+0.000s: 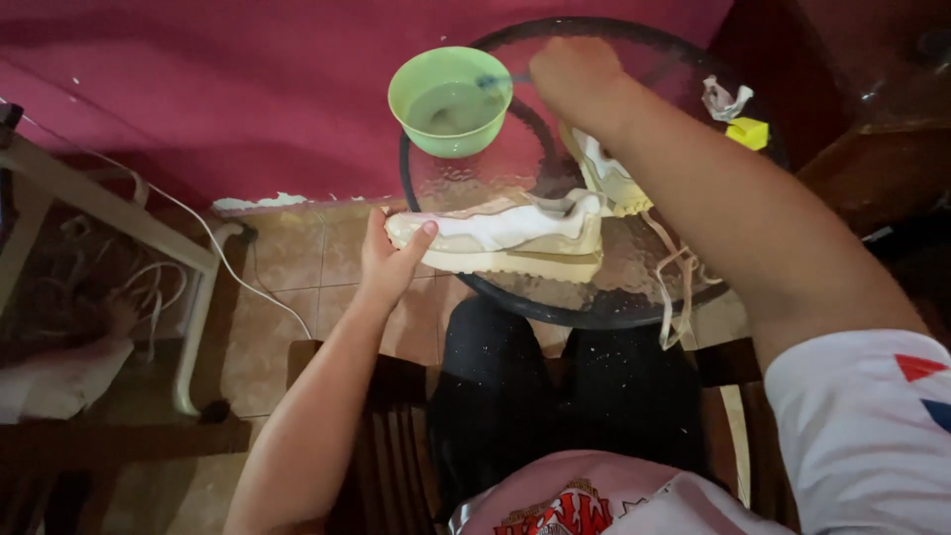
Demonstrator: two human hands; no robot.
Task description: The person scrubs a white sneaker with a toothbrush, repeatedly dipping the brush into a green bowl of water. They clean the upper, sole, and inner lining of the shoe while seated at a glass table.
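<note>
Seated at a wooden chair [396, 436], dark trousers [565, 396] under the near edge of a round glass table [634, 287]. We note the left hand [388, 260] at the table's near-left edge, fingers wrapped round the toe of a white and cream sneaker [510, 236], thumb pressed on its upper; the sneaker lies along the near edge, sole toward us. Loose laces [679, 287] hang over the near-right edge. Just behind the first, a second sneaker [606, 178] rests toward the table's middle, partly hidden by the right forearm. The right hand [573, 74] is at the far edge, closed on the handle of a small blue brush [492, 82], probably a toothbrush, though it is too small to tell; its tip reaches over the rim of a green bowl [451, 99] of cloudy liquid at the far-left edge. At the far-right edge: a crumpled white wrapper [724, 99] beside a yellow block [748, 132].
</note>
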